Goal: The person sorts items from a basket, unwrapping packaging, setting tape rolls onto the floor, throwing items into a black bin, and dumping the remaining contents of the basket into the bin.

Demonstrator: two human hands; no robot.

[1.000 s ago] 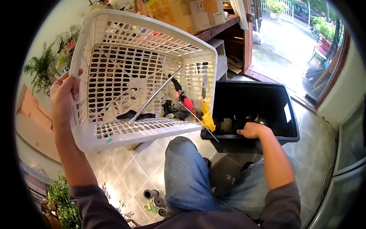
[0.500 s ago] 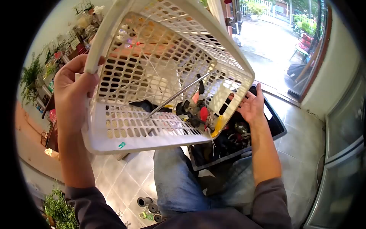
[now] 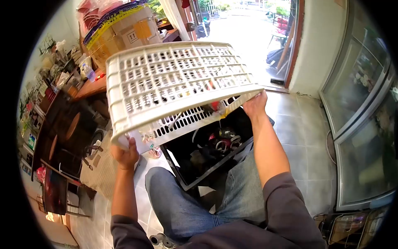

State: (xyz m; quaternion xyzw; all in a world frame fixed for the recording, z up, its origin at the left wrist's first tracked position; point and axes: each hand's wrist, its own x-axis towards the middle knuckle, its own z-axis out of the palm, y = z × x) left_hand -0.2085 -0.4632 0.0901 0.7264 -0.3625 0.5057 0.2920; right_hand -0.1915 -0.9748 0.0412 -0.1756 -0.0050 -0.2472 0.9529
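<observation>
A white plastic basket [image 3: 178,85] with slotted walls is held up before me, tipped with its open side facing down toward me. My left hand [image 3: 125,154] grips its lower left corner, thumb over the rim. At the right end my right hand [image 3: 255,103] is closed on the basket's edge, its fingers partly hidden. Small items, among them a red piece [image 3: 215,106] and a yellow one, show inside near the right end. Below the basket stands a black crate [image 3: 179,176], holding dark items and several ring-shaped pieces [image 3: 224,143].
A cardboard box [image 3: 124,39] sits on a wooden table at the back left. An open doorway [image 3: 244,37] lies ahead. Glass-doored cabinets [image 3: 365,137] line the right side. Plants and ornaments fill the shelves at left. Grey spools [image 3: 159,240] lie on the floor by my leg.
The basket has been lowered and tipped over, so its opening now faces downward. My right hand, open beside it before, now grips its edge. The view has shifted, showing more of the left side.
</observation>
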